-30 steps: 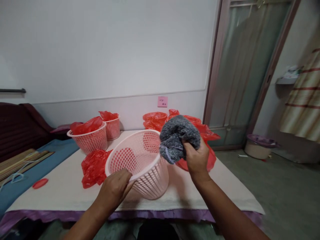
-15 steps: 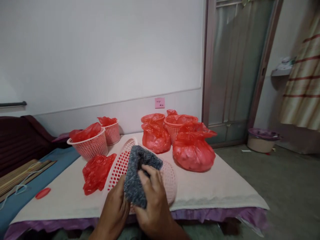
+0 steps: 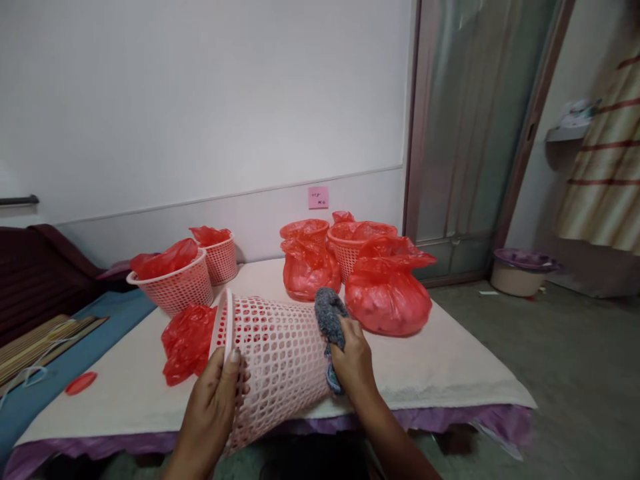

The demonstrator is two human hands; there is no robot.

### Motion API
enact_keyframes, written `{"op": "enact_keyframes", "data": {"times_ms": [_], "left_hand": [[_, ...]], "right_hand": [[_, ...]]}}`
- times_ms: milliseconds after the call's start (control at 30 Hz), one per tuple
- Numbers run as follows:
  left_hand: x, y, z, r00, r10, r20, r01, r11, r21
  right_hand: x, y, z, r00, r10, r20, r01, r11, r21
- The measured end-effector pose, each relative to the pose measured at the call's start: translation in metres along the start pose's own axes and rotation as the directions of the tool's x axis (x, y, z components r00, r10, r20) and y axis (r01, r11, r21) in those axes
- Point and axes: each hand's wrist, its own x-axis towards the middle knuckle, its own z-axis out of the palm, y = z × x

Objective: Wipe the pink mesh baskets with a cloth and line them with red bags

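A pink perforated plastic basket [image 3: 283, 353] lies on its side in front of me, its open rim facing left. My left hand [image 3: 213, 400] grips that rim, thumb on the outside. At the basket's base on the right, my right hand [image 3: 354, 357] clutches a dark grey fuzzy cloth [image 3: 330, 317] against the plastic. Just behind the rim, a crumpled red plastic bag [image 3: 187, 343] rests on the white-covered table [image 3: 430, 367].
Two pink baskets with red bags, one a front basket [image 3: 175, 287], stand at the back left. Tied full red bags, including a large bag [image 3: 387, 300], sit at the right before two red-lined baskets [image 3: 357, 233]. A red oval piece [image 3: 80, 383] lies at the left.
The basket has turned from facing away to lying sideways, rim to the left. My right hand and the cloth have moved right, from its middle to its base. My left hand has shifted slightly left.
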Motion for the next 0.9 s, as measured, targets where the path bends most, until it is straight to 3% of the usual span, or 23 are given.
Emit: {"op": "enact_keyframes", "data": {"times_ms": [100, 200, 300, 333, 400, 467, 567, 667, 733, 800, 900], "left_hand": [[0.004, 0.0, 0.0, 0.997, -0.061, -0.04, 0.062, 0.998, 0.018], [0.011, 0.002, 0.002, 0.99, -0.12, -0.078, 0.121, 0.993, 0.008], [0.016, 0.003, 0.001, 0.996, -0.036, -0.086, 0.035, 0.999, -0.017], [0.017, 0.002, 0.0, 0.996, -0.005, -0.089, 0.002, 1.0, -0.028], [0.017, -0.001, -0.002, 0.996, -0.002, -0.094, -0.002, 0.999, -0.046], [0.015, -0.003, -0.003, 0.994, -0.084, -0.074, 0.076, 0.991, -0.106], [0.009, 0.003, -0.001, 0.954, -0.298, -0.035, 0.274, 0.912, -0.305], [0.004, 0.017, 0.005, 0.91, -0.414, -0.028, 0.36, 0.82, -0.445], [0.005, 0.024, 0.009, 0.907, -0.421, -0.013, 0.364, 0.799, -0.478], [0.008, 0.027, 0.014, 0.905, -0.426, 0.012, 0.372, 0.774, -0.512], [0.016, 0.028, 0.019, 0.906, -0.42, 0.063, 0.379, 0.733, -0.565]], "right_hand": [[-0.008, -0.017, 0.0, 0.999, 0.04, 0.023, -0.041, 0.996, 0.074], [-0.031, -0.062, 0.001, 0.995, -0.057, 0.084, 0.04, 0.98, 0.194], [-0.061, -0.114, 0.006, 0.985, -0.16, 0.071, 0.127, 0.933, 0.337], [-0.07, -0.127, 0.009, 0.986, -0.168, 0.006, 0.156, 0.929, 0.336], [-0.081, -0.141, 0.013, 0.971, -0.239, -0.01, 0.231, 0.925, 0.303], [-0.082, -0.134, 0.017, 0.965, -0.261, -0.032, 0.26, 0.933, 0.249], [-0.069, -0.093, 0.018, 0.977, -0.213, -0.035, 0.215, 0.969, 0.123], [-0.056, -0.042, 0.017, 0.997, -0.047, -0.059, 0.045, 0.999, -0.028], [-0.057, -0.025, 0.016, 0.993, 0.058, -0.103, -0.061, 0.998, -0.03], [-0.065, -0.031, 0.015, 0.992, 0.092, -0.089, -0.089, 0.995, 0.038], [-0.083, -0.07, 0.011, 0.999, 0.029, 0.028, -0.035, 0.974, 0.223]]}}
